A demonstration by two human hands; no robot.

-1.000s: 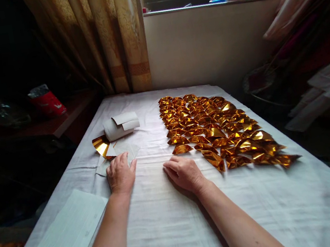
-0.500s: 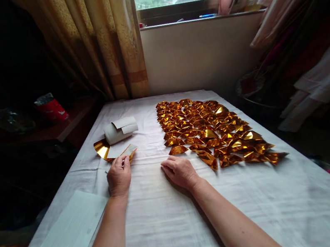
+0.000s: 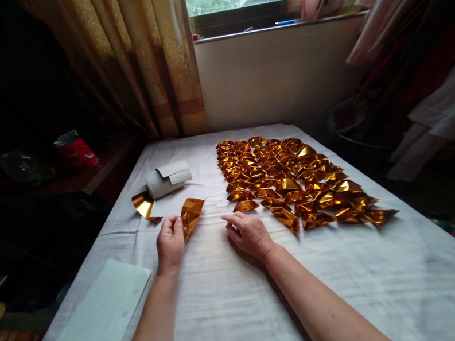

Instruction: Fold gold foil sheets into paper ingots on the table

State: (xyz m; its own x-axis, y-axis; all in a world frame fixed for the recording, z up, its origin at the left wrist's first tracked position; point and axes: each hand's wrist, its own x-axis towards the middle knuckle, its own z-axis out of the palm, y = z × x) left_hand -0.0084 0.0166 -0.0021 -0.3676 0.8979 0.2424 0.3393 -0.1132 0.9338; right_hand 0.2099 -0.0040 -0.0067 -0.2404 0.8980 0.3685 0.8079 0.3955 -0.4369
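My left hand (image 3: 170,242) pinches a gold foil sheet (image 3: 191,214) by its near edge, the sheet lifted with its shiny side up. My right hand (image 3: 249,235) rests on the white cloth (image 3: 241,302) just right of it, fingers stretched toward the sheet and holding nothing. Rows of several folded gold foil pieces (image 3: 290,180) lie to the right of that hand. Another curled gold sheet (image 3: 143,205) lies beyond my left hand, beside a white paper roll (image 3: 167,179).
A white paper sheet (image 3: 93,332) lies at the cloth's near left edge. A dark side table with a red packet (image 3: 75,152) stands at left. A curtain (image 3: 139,57) and a window sill are behind; clothes hang at right.
My left hand has picked a foil sheet off the small stack and drawn it toward the middle, turning its gold side up. My right hand's fingers have stretched toward it.
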